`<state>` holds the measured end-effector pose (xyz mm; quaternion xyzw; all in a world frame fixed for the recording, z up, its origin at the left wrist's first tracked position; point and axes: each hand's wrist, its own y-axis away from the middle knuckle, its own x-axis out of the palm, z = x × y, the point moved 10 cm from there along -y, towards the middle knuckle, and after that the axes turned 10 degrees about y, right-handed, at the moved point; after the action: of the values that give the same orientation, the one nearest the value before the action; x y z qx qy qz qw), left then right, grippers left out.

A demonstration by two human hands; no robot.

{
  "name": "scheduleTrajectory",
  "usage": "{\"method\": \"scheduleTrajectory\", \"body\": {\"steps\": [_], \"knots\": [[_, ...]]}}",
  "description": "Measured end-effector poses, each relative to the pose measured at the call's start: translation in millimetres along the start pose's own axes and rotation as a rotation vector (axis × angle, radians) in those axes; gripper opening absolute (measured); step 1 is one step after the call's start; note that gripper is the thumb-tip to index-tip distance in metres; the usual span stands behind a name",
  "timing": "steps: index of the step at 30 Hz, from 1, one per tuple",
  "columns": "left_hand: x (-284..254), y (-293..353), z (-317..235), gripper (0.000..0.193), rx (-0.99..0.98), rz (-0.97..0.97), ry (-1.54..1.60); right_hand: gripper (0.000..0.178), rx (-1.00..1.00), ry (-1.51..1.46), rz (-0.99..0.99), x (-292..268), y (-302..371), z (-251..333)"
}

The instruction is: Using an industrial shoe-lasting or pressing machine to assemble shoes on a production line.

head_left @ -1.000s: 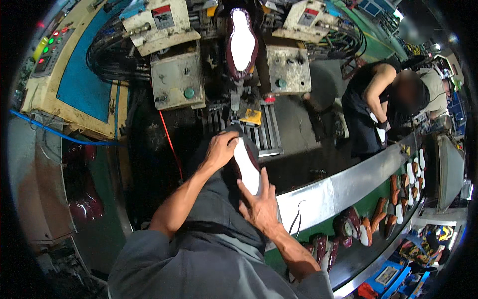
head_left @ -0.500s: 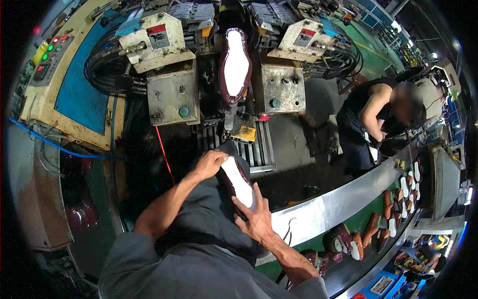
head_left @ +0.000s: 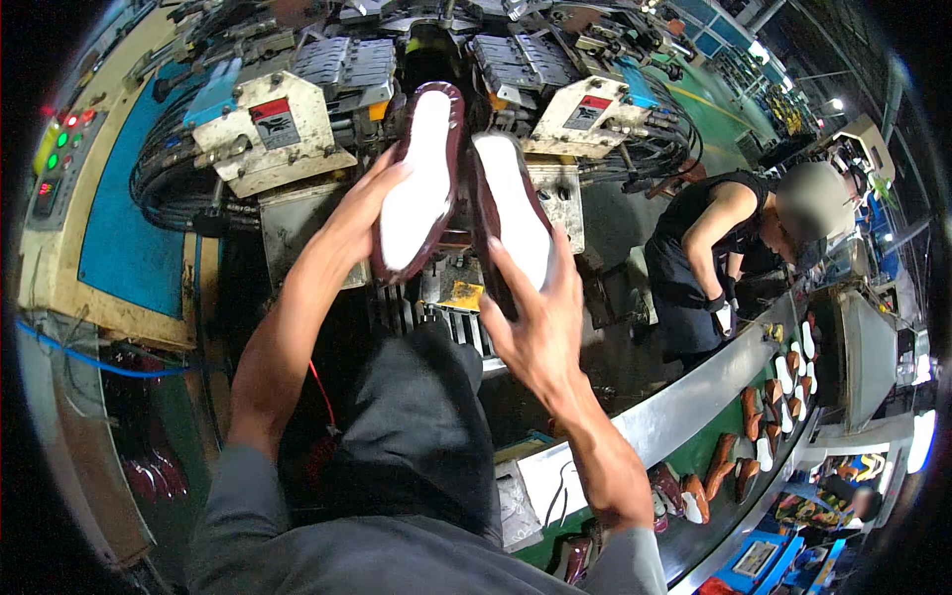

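Two dark burgundy shoe uppers, soles upward with white insoles, are side by side in front of the machine. My left hand grips the left shoe upper by its outer edge, the thumb lying over the white sole. The right shoe upper is held by my right hand, whose fingers lie over its near end and side. Both shoe uppers tilt slightly, their far ends near the machine's middle. Whether the left one still touches the machine's support is hidden.
Metal machine heads with hoses flank the middle. A control panel with lit buttons stands at left. To the right runs a metal ledge, with several brown and burgundy shoes beyond it. A co-worker bends over at right.
My left hand has moved up from the lap to grip the shoe upper at the machine, which now sits further left and tilted. My right hand has raised the other shoe upper beside it.
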<state>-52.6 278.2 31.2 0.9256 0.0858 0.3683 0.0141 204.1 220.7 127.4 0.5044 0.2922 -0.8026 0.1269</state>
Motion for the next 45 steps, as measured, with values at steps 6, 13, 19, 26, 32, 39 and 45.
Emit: {"method": "scheduleTrajectory", "body": {"steps": [6, 13, 19, 26, 32, 39, 45], "knots": [[-36, 165, -19, 0.1, 0.045, 0.034, -0.383, 0.063, -0.087, -0.031, -0.072, 62, -91, 29], [-73, 270, 30, 0.106, -0.038, -0.147, 0.075, 0.072, -0.007, -0.033, 0.014, 113, -100, 34], [-94, 301, 74, 0.095, -0.106, -0.279, 0.217, 0.082, -0.265, 0.078, -0.185, 118, -73, 62], [-80, 290, 100, 0.091, -0.135, -0.27, 0.227, 0.079, -0.288, 0.081, -0.179, 137, -85, 66], [-62, 255, 96, 0.098, -0.152, -0.296, 0.135, 0.082, -0.28, 0.182, -0.307, 143, -166, 67], [-55, 214, 94, 0.12, -0.253, -0.278, 0.066, 0.055, -0.316, 0.11, -0.404, 151, -239, 72], [-55, 194, 97, 0.117, -0.294, -0.293, 0.026, 0.054, -0.304, -0.047, -0.43, 147, -230, 69]]}}
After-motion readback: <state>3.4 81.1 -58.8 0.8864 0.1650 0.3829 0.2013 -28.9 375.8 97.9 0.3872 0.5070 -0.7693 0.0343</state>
